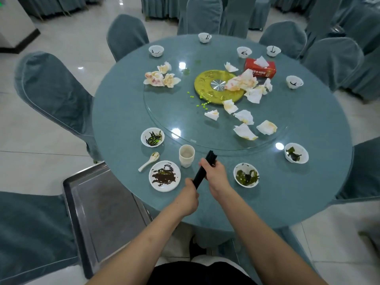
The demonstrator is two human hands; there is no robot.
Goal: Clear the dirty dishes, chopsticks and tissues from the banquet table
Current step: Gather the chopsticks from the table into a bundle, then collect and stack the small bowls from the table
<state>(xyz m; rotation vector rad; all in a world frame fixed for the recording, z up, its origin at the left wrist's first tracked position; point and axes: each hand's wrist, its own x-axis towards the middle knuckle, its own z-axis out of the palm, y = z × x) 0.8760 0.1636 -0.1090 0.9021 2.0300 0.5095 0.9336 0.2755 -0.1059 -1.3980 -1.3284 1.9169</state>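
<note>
Banquet table (308, 182): black chopstick bundle (205, 171), stiff, light, slippery; left hand (190, 195) grips lower end, right hand (213, 171) clasps upper.

Black chopsticks (203, 172); teal tablecloth (287, 192); red tissue box (260, 68); gold turntable hub (207, 87); white bowls, dark-smeared.

Both my forearms reach forward from the bottom of the view, bare to the elbow, converging toward the middle. My left hand (190, 195) sits nearer my body, knuckles up, fingers curled round the near end of a bundle of black chopsticks (203, 171). My right hand (213, 171) is farther out, wrist angled inward, fingers wrapped round the upper part of the same bundle. The hands are just apart along it.
</note>
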